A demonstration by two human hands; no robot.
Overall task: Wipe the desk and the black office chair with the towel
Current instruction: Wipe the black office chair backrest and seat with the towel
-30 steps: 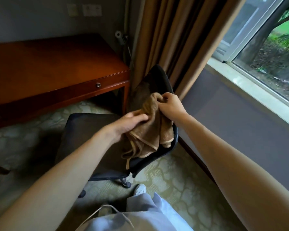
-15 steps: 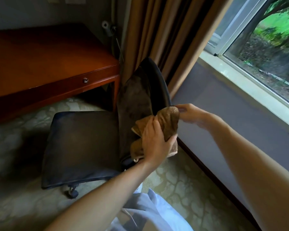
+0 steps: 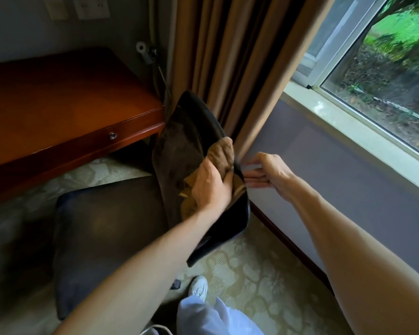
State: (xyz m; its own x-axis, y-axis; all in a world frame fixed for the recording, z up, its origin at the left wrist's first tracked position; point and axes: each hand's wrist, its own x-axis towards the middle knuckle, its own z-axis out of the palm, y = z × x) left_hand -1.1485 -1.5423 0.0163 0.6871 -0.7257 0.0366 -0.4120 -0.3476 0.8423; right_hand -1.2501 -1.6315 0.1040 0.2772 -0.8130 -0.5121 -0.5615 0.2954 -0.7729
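Clutched in the left hand [image 3: 209, 187], the towel [image 3: 221, 158] is pressed against the front of the backrest of the black office chair [image 3: 179, 146]. It is a bunched, tan-brown terry cloth with a paler hem; one rounded fold pokes up above the knuckles at the backrest's rim, while the rest hangs crumpled below the palm. The right hand [image 3: 266, 172] holds nothing: its fingers [image 3: 252, 176] lie loosely curled and reach toward the rear edge of the backrest; whether they touch it cannot be told.

The backrest is a thin, curved shell, dark and slightly glossy at its edge, duller and scuffed on the face. The seat [image 3: 107, 238] is a broad, squarish, matte dark pad. The desk [image 3: 65, 105] beside the chair is reddish polished wood with a drawer front carrying a small metal knob [image 3: 113, 135].

Patterned pale-green carpet [image 3: 252, 274] covers the floor. Heavy tan curtains [image 3: 228, 56] hang behind the chair, next to a grey wall and a pale window sill [image 3: 348, 124].
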